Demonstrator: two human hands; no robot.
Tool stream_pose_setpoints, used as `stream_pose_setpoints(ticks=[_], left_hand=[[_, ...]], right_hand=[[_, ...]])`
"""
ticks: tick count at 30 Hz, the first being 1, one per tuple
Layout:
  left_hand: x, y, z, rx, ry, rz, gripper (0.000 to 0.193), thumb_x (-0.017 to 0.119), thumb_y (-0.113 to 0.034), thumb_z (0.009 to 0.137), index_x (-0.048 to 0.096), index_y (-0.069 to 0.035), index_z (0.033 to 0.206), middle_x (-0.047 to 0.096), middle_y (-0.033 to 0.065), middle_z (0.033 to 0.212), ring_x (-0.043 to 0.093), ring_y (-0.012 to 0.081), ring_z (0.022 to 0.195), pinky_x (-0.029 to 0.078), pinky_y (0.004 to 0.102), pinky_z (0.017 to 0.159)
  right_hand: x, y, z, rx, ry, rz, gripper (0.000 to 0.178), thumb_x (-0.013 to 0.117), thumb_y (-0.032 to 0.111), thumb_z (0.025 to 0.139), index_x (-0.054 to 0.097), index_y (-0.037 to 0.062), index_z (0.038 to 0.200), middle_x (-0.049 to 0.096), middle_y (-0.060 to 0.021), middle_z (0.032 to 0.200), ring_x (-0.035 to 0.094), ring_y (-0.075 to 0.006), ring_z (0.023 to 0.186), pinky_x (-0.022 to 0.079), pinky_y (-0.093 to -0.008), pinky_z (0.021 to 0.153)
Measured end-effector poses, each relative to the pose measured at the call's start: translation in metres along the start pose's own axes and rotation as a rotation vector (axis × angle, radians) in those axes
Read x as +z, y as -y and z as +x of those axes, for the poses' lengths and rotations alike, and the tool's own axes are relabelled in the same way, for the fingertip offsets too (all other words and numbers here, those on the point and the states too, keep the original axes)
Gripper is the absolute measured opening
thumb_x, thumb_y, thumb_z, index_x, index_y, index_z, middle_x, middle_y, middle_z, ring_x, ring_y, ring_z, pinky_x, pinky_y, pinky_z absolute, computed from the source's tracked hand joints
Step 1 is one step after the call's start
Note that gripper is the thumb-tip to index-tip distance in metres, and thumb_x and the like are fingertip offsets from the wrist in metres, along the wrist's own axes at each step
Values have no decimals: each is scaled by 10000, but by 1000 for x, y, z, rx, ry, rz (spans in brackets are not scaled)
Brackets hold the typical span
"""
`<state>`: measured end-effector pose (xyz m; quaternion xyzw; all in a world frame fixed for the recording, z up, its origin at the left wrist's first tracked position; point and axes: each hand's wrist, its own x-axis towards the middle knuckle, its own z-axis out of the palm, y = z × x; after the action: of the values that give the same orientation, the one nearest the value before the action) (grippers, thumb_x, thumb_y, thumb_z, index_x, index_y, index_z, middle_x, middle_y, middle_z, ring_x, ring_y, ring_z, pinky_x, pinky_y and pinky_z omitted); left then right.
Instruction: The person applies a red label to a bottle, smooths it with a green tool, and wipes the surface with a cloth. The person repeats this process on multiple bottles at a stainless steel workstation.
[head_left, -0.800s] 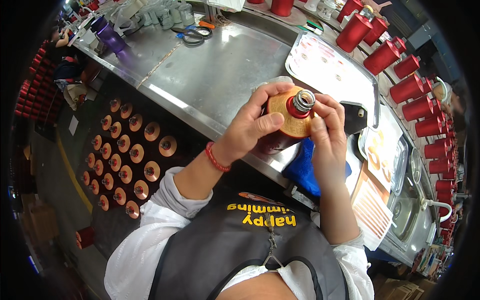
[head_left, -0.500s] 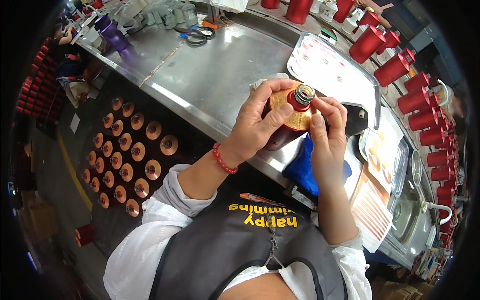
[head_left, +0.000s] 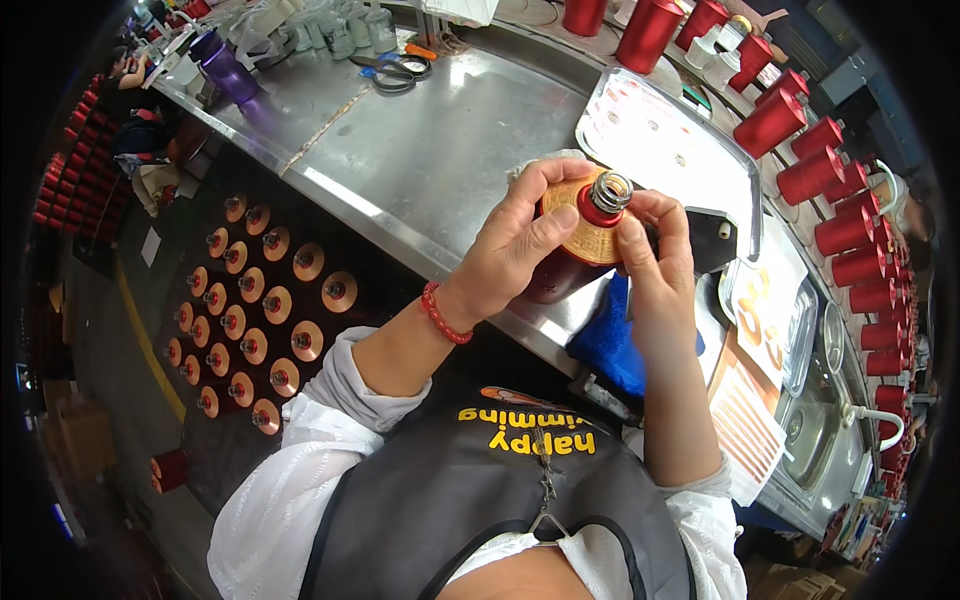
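Observation:
Between my hands is a dark red bottle (head_left: 558,280) with a bare, threaded glass neck (head_left: 610,192) tipped toward the upper right. A gold patterned label (head_left: 592,243) lies round its shoulder. My left hand (head_left: 515,225) is closed about the bottle's left side, its thumb lying on the gold label. On the other side, my right hand (head_left: 657,245) pinches the label's edge with thumb and forefinger just below the neck. The lower part of the bottle is in shadow over the steel table's edge. Beneath my right wrist lies a blue cloth (head_left: 610,340).
Red bottles (head_left: 770,125) line a curved conveyor at the right. A white-lit tray (head_left: 650,130) and sheets of label strips (head_left: 748,430) lie on the steel table (head_left: 430,150). Scissors (head_left: 395,72) and a purple bottle (head_left: 225,68) are farther back. Several gold-shouldered bottles (head_left: 253,345) stand at left.
The red bottles on the conveyor have moved along to the right. In my hands the bottle has shifted very slightly to the right; both hands keep hold of it.

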<state>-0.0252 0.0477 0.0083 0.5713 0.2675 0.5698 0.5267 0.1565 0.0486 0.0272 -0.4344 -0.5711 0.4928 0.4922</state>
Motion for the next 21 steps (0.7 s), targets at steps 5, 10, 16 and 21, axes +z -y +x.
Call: stream_pose_setpoints(ticks=[5, 10, 16, 21], left_hand=[[-2, 6, -8, 23, 3, -19, 481, 515, -271, 1047, 392, -4, 1429, 507, 123, 1410, 485, 191, 1314, 371, 354, 1133], [-6, 6, -2, 36, 7, 7, 478, 510, -273, 1050, 395, -6, 1429, 506, 122, 1414, 480, 195, 1319, 367, 355, 1135], [-18, 8, 4, 15, -7, -45, 476, 501, -264, 1054, 393, -7, 1440, 502, 114, 1420, 471, 179, 1322, 348, 341, 1144], [-21, 17, 10, 6, -24, -25, 474, 520, -209, 1038, 388, -8, 1446, 501, 109, 1414, 466, 175, 1324, 339, 341, 1151]], right_hand=[[9, 8, -2, -33, 65, -31, 574, 691, 297, 970, 457, -27, 1382, 525, -157, 1341, 501, -214, 1254, 396, -355, 1087], [9, 13, 7, -58, 129, -103, 639, 697, 299, 961, 412, -30, 1428, 516, -166, 1372, 491, -215, 1285, 393, -352, 1099], [12, 8, 18, 41, 177, 94, 637, 689, 293, 972, 404, -17, 1450, 514, -147, 1390, 479, -201, 1298, 376, -339, 1110], [9, 0, 27, 44, 172, 103, 609, 679, 289, 988, 415, -5, 1451, 532, -132, 1365, 478, -197, 1295, 369, -331, 1112]])
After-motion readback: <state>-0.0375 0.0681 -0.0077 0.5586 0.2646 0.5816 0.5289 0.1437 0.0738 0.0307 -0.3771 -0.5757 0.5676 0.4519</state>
